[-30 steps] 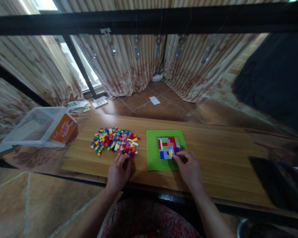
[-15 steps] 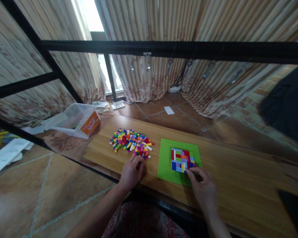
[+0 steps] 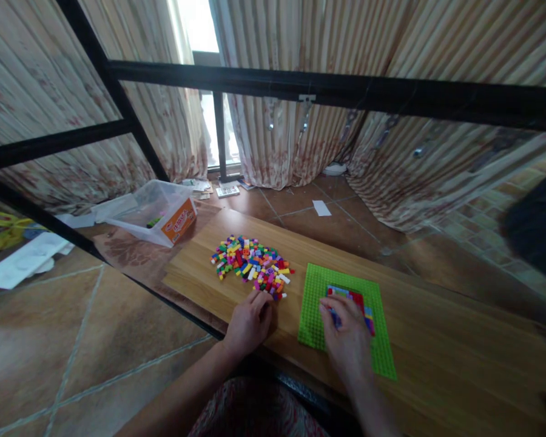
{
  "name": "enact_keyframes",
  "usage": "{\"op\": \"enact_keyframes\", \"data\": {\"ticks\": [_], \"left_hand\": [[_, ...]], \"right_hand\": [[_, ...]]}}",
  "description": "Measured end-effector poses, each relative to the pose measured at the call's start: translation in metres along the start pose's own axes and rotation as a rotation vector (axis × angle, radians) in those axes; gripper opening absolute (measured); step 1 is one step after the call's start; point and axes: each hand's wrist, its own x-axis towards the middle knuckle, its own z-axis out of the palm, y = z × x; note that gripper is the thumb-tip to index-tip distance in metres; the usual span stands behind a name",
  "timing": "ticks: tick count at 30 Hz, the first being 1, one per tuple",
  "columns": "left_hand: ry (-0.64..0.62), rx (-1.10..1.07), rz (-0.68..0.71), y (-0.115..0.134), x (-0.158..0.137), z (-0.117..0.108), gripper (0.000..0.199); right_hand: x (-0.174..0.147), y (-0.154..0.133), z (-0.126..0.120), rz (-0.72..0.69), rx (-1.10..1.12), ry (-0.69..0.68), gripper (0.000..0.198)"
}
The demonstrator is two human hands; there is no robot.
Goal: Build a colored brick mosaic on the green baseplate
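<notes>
A bright green studded baseplate [image 3: 313, 303] lies on the wooden table, carrying a patch of coloured toy bricks [image 3: 357, 298] in red, blue, yellow and white. Over that patch, at its left side, my right hand [image 3: 346, 331] is closed in a pinch. It covers much of the bricks, and whatever is between its fingertips cannot be seen. My left hand [image 3: 249, 325] rests with curled fingers at the near edge of a loose heap of mixed bricks [image 3: 250, 261]. Its fingertips are turned away, so any brick in them is hidden.
Left of the table stands a clear plastic bin [image 3: 152, 209] with an orange label. A black metal frame [image 3: 255, 79] crosses behind the wooden table [image 3: 200, 267]. Papers lie on the tiled floor [image 3: 131, 328], and a dark object [image 3: 537, 221] sits at the far right.
My right hand has moved left across the brick patch, from its lower right corner to its left side. My left hand stays by the heap. The whole view has turned slightly.
</notes>
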Motion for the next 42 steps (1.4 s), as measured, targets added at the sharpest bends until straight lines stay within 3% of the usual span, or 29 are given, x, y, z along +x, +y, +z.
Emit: {"op": "enact_keyframes", "data": {"ticks": [7,12,17,24,28,31,35,42], "left_hand": [[-0.005,-0.008,0.010,-0.002,-0.001,0.002,0.015],[-0.017,0.001,0.003,-0.001,-0.001,0.000,0.014],[-0.020,0.002,0.012,-0.004,0.000,0.001,0.014],[0.005,0.028,0.030,-0.007,0.002,0.002,0.013],[0.015,0.045,0.039,-0.007,0.003,0.002,0.012],[0.018,0.063,0.043,-0.008,0.004,0.002,0.013],[0.032,0.085,0.068,-0.009,0.004,0.002,0.012],[0.038,0.100,0.061,-0.008,0.004,0.001,0.012]], "right_hand": [[0.057,-0.015,0.057,-0.060,-0.075,-0.193,0.030],[0.092,-0.020,0.083,-0.041,-0.171,-0.336,0.028],[0.096,-0.028,0.091,0.036,-0.206,-0.396,0.024],[0.080,-0.039,0.093,0.079,-0.206,-0.350,0.017],[0.072,-0.044,0.087,0.066,-0.190,-0.338,0.017],[0.063,-0.048,0.075,0.095,-0.100,-0.257,0.018],[0.038,-0.048,0.048,0.162,0.199,-0.098,0.018],[-0.023,-0.014,-0.004,0.427,0.626,-0.037,0.020]]}}
